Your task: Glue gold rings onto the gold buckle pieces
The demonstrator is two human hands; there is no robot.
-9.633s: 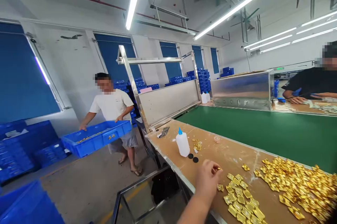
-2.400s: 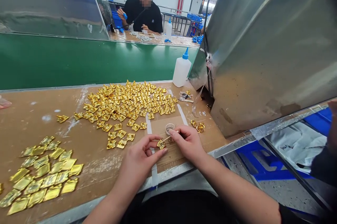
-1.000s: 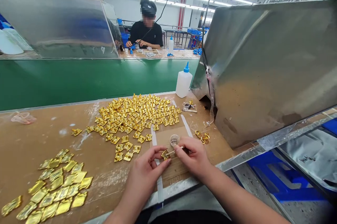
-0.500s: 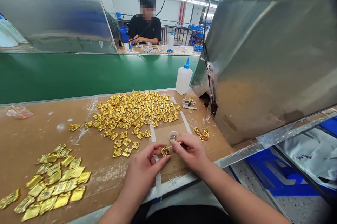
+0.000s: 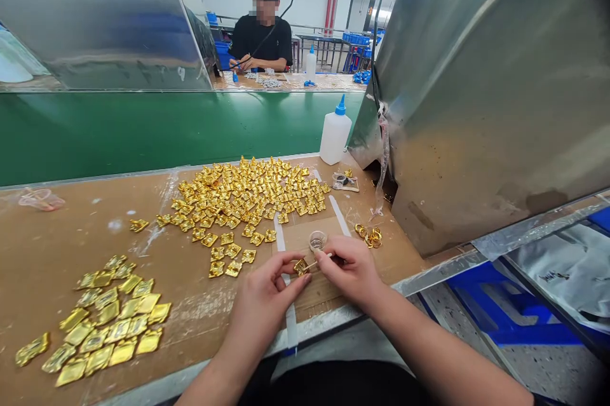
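Observation:
Between thumb and fingers, my left hand [image 5: 271, 282] holds a small shiny gold piece [image 5: 301, 267] above the cardboard-covered bench. My right hand [image 5: 350, 269] pinches a thin pale stick [image 5: 312, 264], whose tip reaches the gold piece. Just beyond my fingers stands a small clear cup [image 5: 317, 240] with something dark in it. A large heap of gold pieces [image 5: 248, 193] spreads across the middle of the bench. At the lower left lie several larger, flat gold pieces [image 5: 119, 330] in loose rows.
A white bottle with a blue cap [image 5: 335, 133] stands at the back edge. Gold rings [image 5: 369, 236] lie right of my right hand, near a large metal hood [image 5: 476, 107]. A green belt [image 5: 166, 133] runs behind the bench. Across it sits a co-worker [image 5: 262, 40].
The stick in my right hand now shows against the gold piece. The whole view has shifted slightly; my left hand keeps its hold.

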